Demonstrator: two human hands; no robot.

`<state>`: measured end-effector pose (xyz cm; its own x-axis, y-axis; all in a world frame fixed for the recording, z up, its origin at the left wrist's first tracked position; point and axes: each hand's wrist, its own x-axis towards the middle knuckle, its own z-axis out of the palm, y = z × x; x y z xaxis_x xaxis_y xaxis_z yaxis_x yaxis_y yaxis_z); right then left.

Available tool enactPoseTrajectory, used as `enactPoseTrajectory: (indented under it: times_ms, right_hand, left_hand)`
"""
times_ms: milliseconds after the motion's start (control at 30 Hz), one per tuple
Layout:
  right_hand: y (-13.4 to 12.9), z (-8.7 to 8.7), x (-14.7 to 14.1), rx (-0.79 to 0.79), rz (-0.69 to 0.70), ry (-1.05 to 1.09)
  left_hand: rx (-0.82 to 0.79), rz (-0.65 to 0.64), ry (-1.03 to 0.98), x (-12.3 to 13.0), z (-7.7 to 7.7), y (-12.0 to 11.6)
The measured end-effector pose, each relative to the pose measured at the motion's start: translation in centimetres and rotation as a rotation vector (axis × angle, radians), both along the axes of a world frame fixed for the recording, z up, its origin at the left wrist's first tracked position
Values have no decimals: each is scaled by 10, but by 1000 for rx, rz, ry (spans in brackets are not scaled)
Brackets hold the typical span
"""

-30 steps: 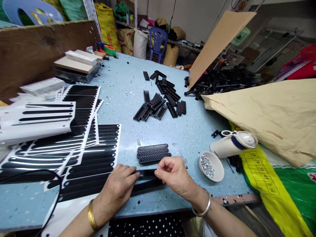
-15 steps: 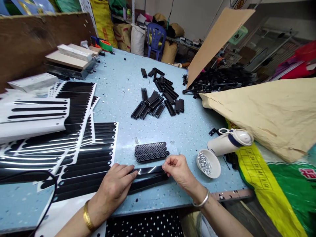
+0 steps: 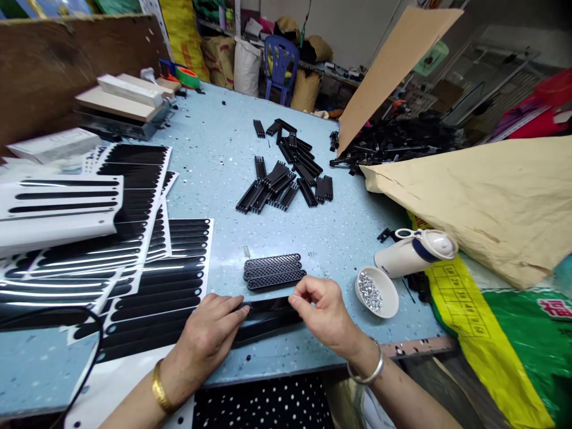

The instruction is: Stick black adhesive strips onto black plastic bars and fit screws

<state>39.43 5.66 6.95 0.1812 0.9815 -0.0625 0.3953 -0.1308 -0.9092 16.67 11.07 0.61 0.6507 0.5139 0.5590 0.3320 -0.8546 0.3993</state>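
Note:
A glossy black strip (image 3: pixel 268 305) stretches between my two hands near the table's front edge. My left hand (image 3: pixel 210 333) is closed on its left end, beside the sheets of black strips (image 3: pixel 152 316). The fingertips of my right hand (image 3: pixel 324 310) pinch its right end. Just below it, a second long black piece (image 3: pixel 270 327) lies on the table, its left end partly hidden by my left hand. Behind the strip sits a row of black perforated pieces (image 3: pixel 274 271).
Piles of black ribbed parts (image 3: pixel 272 185) lie mid-table. On the right are a white bowl (image 3: pixel 389 298) of small metal pieces, a white bottle (image 3: pixel 397 260) and brown paper (image 3: pixel 482 202). Boxes (image 3: pixel 120 104) stand at the back left.
The fingers of my right hand have shifted slightly left along the strip, and the bright reflection on the strip has faded. The whole view has moved a little.

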Motion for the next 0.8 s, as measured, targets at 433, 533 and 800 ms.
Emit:
enactPoseTrajectory:
  times_ms: [433,533,800]
  right_hand:
    - [-1,-49,14,-161,-119,104]
    - [-1,-49,14,-160,-125,101]
    - [0,-49,14,-175,-127,107]
  left_hand:
    - [35,9,-5,1,3,1]
    - [41,0,-4,2,2,2]
    - [37,-30,6,-1,-2,2]
